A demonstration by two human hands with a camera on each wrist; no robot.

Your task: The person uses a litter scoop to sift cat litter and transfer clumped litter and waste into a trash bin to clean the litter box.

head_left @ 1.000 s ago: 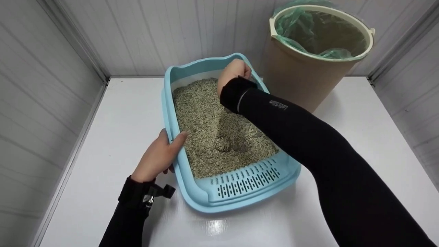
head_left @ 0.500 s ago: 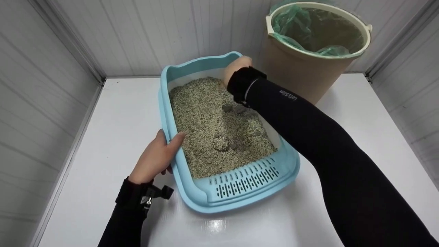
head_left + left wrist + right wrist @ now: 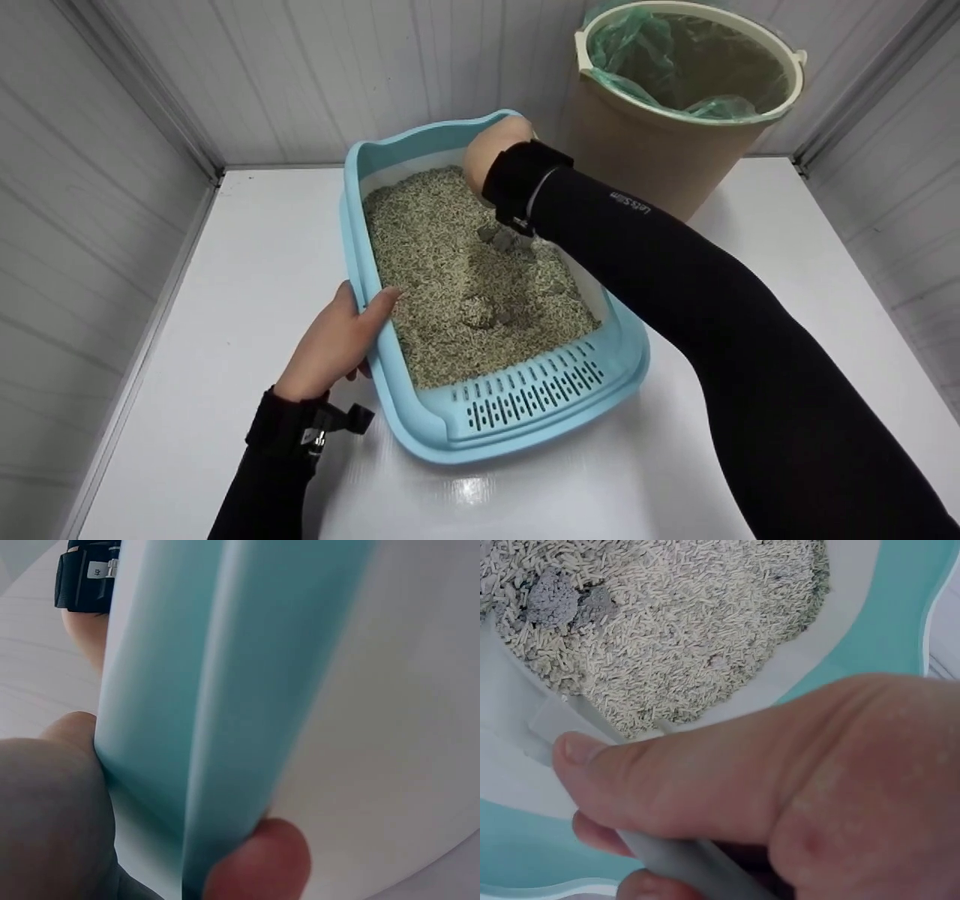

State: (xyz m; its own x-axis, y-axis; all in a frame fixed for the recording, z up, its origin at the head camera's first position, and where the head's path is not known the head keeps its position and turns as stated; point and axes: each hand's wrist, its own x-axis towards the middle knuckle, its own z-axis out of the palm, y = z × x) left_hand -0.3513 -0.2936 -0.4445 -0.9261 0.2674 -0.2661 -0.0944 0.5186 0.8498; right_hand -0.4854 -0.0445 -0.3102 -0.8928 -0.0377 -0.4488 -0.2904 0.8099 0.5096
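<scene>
A light blue litter box (image 3: 510,444) stands on the white table, filled with pale pellet litter (image 3: 424,262). My left hand (image 3: 337,337) grips its left rim, thumb over the top and fingers underneath. Over the far right part of the box, my right hand (image 3: 496,154) holds a pale grey litter scoop (image 3: 679,856) by its handle. In the right wrist view the thumb lies along the handle, and the scoop's head is at the litter's edge, partly out of frame. Dark grey clumps (image 3: 504,240) lie beside the right wrist. A pellet-coated lump (image 3: 478,311) sits nearer the front.
Behind and to the right stands a beige bin (image 3: 652,161), lined with a green plastic bag (image 3: 637,45). Pale panel walls (image 3: 300,75) close off the back and both sides of the table. The box's front ledge has slots (image 3: 536,394).
My right hand first shifted right and back, then a little left, and the dark clumps by the wrist came into view. My left hand keeps its grip on the rim.
</scene>
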